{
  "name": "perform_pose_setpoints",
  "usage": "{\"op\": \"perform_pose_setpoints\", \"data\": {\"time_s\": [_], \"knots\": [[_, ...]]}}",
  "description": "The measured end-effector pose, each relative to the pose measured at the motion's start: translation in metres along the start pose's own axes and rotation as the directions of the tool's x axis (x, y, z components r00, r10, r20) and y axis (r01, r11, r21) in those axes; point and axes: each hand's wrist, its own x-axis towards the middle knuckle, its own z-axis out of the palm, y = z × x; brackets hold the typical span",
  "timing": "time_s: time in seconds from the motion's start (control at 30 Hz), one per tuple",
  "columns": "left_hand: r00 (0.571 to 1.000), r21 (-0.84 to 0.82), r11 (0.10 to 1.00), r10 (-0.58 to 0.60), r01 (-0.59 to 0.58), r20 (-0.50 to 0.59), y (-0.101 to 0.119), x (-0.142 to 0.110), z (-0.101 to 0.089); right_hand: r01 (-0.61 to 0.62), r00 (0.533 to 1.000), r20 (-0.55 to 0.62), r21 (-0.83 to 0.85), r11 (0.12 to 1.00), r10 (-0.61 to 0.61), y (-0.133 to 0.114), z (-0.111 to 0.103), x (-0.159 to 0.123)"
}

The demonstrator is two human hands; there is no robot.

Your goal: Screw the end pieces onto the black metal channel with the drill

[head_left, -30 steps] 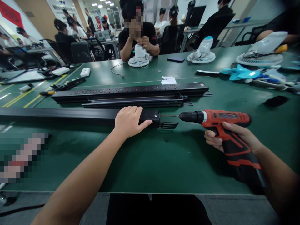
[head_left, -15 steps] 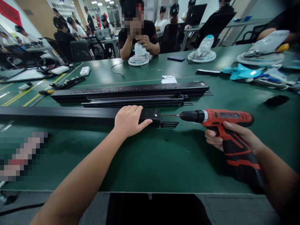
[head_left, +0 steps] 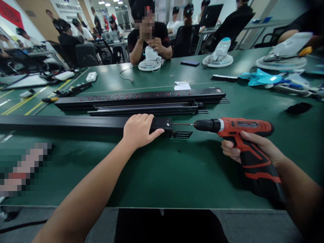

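Long black box-section bar (head_left: 83, 123): it lies on the green bench (head_left: 162, 182) beneath your left hand (head_left: 139, 131), whose fingers wrap over its top and far edge, the end face just right of your thumb. Your right hand (head_left: 265, 146) has its fingers closed round the grip of the orange-and-black cordless drill (head_left: 244, 126); its thin reddish bit (head_left: 183, 124) spans to that end face. You can't tell here whether the tip is seated. If you let the drill tilt or push weakly, the bit could slip and scrape the end; if your left fingers loosen, the bar might twist. A black slotted bracket (head_left: 182, 135) lies right of your left thumb, below the bit, where a slip could catch it. Nearer you, a tiny dark piece (head_left: 179, 151) could get swept away. Beyond your left fingers lies a black strip with red dots (head_left: 138, 97).
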Motion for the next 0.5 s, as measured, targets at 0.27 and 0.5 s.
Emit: {"op": "perform_pose_setpoints", "data": {"time_s": [0.27,0.5], "knots": [[1.000,0.007,1.000,-0.005,0.005,0.011,0.0007,0.0005,-0.0015,0.019,1.000,-0.018,0.012,1.000,-0.018,-0.0017,0.0059,-0.0008],[1.000,0.004,1.000,-0.004,0.004,0.003,0.0009,0.0001,-0.0011,0.007,1.000,-0.015,-0.050,0.999,-0.007,-0.0015,0.0025,-0.0004]]}}
